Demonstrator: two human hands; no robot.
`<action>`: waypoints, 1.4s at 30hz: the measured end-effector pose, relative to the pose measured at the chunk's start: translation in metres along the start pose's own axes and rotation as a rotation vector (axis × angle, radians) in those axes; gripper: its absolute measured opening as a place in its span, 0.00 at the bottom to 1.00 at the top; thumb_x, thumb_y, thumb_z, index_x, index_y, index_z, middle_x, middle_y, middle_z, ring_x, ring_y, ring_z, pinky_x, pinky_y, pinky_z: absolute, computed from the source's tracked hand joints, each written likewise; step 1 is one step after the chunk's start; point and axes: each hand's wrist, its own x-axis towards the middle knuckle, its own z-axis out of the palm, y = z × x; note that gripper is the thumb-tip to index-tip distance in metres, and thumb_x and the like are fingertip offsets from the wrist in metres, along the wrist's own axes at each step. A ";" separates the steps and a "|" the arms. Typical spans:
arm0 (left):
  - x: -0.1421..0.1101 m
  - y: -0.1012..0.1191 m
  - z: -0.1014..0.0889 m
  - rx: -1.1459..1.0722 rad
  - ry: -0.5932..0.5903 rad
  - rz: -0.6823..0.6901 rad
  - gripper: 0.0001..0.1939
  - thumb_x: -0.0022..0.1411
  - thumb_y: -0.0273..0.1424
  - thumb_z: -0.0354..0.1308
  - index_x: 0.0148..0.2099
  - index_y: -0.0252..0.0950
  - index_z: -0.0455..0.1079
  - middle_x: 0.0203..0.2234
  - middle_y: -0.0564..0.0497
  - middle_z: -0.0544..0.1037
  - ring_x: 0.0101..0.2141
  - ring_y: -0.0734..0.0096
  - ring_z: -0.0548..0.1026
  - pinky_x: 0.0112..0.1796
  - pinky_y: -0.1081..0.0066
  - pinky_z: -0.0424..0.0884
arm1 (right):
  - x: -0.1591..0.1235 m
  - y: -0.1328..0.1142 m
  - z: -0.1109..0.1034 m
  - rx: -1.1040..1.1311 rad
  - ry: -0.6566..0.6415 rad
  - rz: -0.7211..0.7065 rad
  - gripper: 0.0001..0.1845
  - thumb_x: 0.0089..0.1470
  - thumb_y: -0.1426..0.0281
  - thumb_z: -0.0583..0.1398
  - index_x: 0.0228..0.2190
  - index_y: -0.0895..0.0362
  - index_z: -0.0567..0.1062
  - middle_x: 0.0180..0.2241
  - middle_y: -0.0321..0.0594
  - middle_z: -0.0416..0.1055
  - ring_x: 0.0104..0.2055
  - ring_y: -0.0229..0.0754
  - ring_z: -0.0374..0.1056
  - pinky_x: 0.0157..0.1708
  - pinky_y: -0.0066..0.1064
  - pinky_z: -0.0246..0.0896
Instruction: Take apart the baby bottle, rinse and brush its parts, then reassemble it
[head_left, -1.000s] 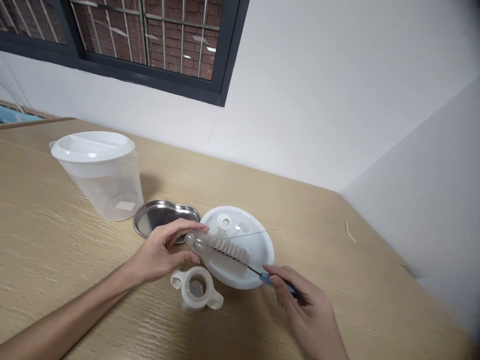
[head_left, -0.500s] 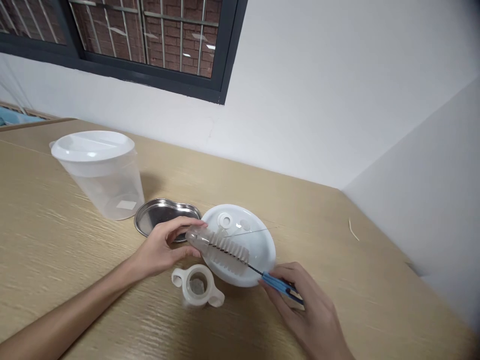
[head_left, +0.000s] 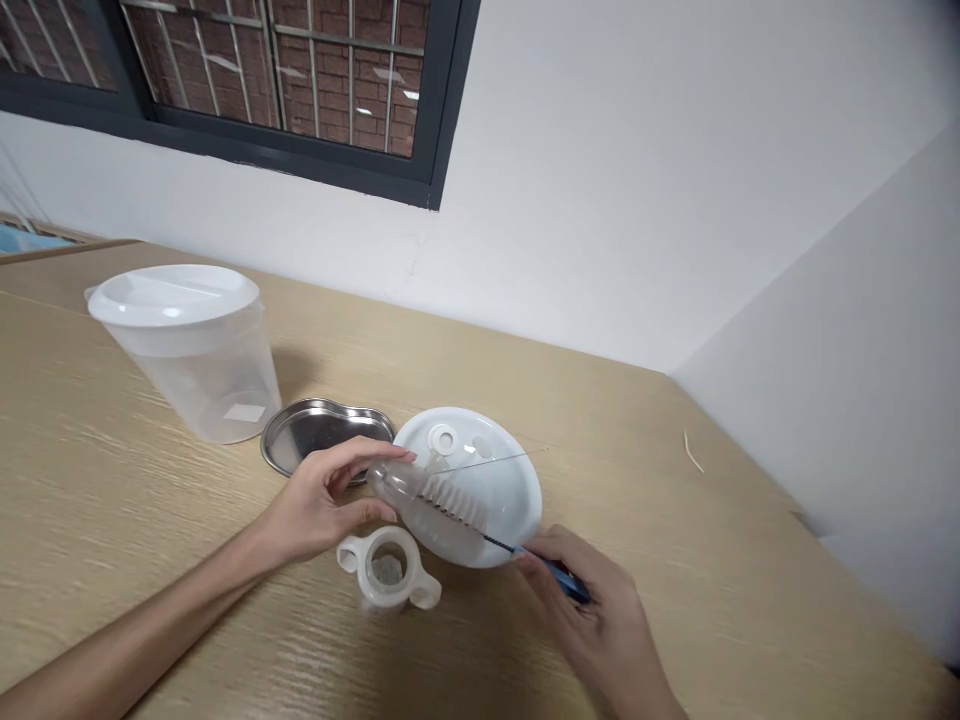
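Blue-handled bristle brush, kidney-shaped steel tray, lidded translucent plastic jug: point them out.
Blue-handled bristle brush [head_left: 457, 504], head view: on the bristles.
Kidney-shaped steel tray [head_left: 311, 431], head view: bare inner floor.
Lidded translucent plastic jug [head_left: 199, 370], head view: side wall.

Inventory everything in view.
Pitcher: 1, translucent, left
Lid: 1, white, on pitcher
Tray: 1, silver, beside pitcher
Dish: 1, white, centre
Ring: 1, white, on dish
Disc: 1, translucent, on dish
Wire: 1, grey, over dish
Two-handled cup: 1, milky, near dish
Brush: 1, blue/white, over dish
Rounded piece: 1, clear, brush tip
Strip: 1, white, right
Table: 1, tan, foreground
Window: 1, dark, upper left
Bars: several, silver, window
Bricks: many, brown, outside
Walls: 2, white, background
Something: 1, blue, left edge
Left hand: 1, centre
Right hand: 1, right
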 end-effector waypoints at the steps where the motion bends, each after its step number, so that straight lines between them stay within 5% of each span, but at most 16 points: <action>1: 0.000 0.001 -0.001 0.017 -0.004 0.005 0.24 0.52 0.27 0.73 0.52 0.43 0.78 0.44 0.50 0.82 0.42 0.67 0.79 0.40 0.72 0.75 | -0.001 -0.001 0.001 0.011 -0.013 0.036 0.08 0.64 0.69 0.59 0.33 0.55 0.77 0.28 0.36 0.74 0.28 0.36 0.69 0.28 0.24 0.62; 8: 0.002 0.001 -0.006 0.013 -0.017 0.018 0.24 0.52 0.26 0.73 0.52 0.43 0.78 0.47 0.49 0.81 0.48 0.63 0.78 0.50 0.66 0.75 | -0.004 -0.007 0.008 -0.002 -0.032 0.194 0.18 0.65 0.62 0.57 0.25 0.56 0.73 0.21 0.33 0.65 0.23 0.35 0.60 0.23 0.26 0.55; 11: 0.003 0.000 -0.007 -0.027 -0.005 -0.003 0.24 0.52 0.27 0.73 0.52 0.41 0.77 0.49 0.47 0.81 0.50 0.61 0.78 0.52 0.62 0.75 | -0.004 -0.004 0.008 -0.065 0.031 0.086 0.07 0.63 0.64 0.61 0.38 0.54 0.76 0.28 0.36 0.71 0.27 0.37 0.66 0.27 0.26 0.62; 13: 0.004 0.000 -0.007 -0.052 -0.003 -0.028 0.24 0.52 0.27 0.73 0.53 0.40 0.77 0.50 0.46 0.81 0.51 0.59 0.78 0.53 0.59 0.75 | -0.003 0.000 0.006 -0.106 0.067 -0.013 0.13 0.59 0.65 0.64 0.45 0.54 0.73 0.33 0.38 0.72 0.29 0.37 0.67 0.27 0.26 0.65; 18: 0.005 0.001 -0.005 -0.141 -0.023 -0.076 0.26 0.50 0.25 0.73 0.52 0.38 0.76 0.51 0.44 0.80 0.51 0.57 0.79 0.53 0.56 0.76 | 0.001 0.003 -0.001 -0.148 0.057 -0.257 0.11 0.57 0.78 0.64 0.42 0.54 0.73 0.37 0.42 0.72 0.35 0.40 0.71 0.32 0.29 0.70; 23: 0.005 0.004 -0.005 -0.247 -0.032 -0.100 0.27 0.48 0.23 0.73 0.52 0.37 0.74 0.51 0.43 0.81 0.49 0.58 0.80 0.46 0.59 0.81 | -0.001 0.001 -0.003 -0.196 0.133 -0.325 0.16 0.54 0.81 0.65 0.44 0.55 0.77 0.37 0.44 0.74 0.35 0.42 0.72 0.32 0.33 0.70; 32: 0.000 0.008 -0.004 -0.197 -0.065 -0.090 0.25 0.50 0.23 0.72 0.52 0.38 0.76 0.50 0.44 0.81 0.47 0.59 0.80 0.44 0.64 0.81 | -0.005 -0.001 0.006 -0.049 0.133 -0.090 0.08 0.62 0.76 0.59 0.34 0.55 0.79 0.30 0.40 0.76 0.28 0.38 0.72 0.28 0.27 0.69; 36: 0.000 0.008 -0.003 -0.165 -0.067 -0.093 0.25 0.50 0.23 0.72 0.52 0.38 0.76 0.50 0.44 0.81 0.51 0.57 0.79 0.48 0.62 0.79 | -0.007 -0.003 0.003 -0.089 0.152 0.013 0.05 0.61 0.66 0.62 0.39 0.54 0.76 0.26 0.34 0.75 0.23 0.35 0.69 0.24 0.25 0.66; 39: 0.002 0.006 -0.004 -0.197 -0.072 -0.101 0.27 0.51 0.24 0.73 0.54 0.37 0.73 0.51 0.42 0.80 0.51 0.56 0.78 0.48 0.60 0.79 | -0.004 -0.003 -0.001 -0.110 0.112 -0.031 0.09 0.58 0.64 0.66 0.37 0.53 0.72 0.26 0.34 0.72 0.24 0.36 0.69 0.22 0.25 0.66; 42: 0.003 0.003 -0.006 -0.249 -0.085 -0.113 0.31 0.51 0.24 0.73 0.56 0.38 0.70 0.52 0.41 0.80 0.51 0.56 0.79 0.46 0.60 0.80 | 0.000 -0.004 -0.004 -0.103 0.087 -0.192 0.07 0.57 0.74 0.65 0.36 0.53 0.71 0.30 0.38 0.73 0.29 0.39 0.71 0.27 0.27 0.69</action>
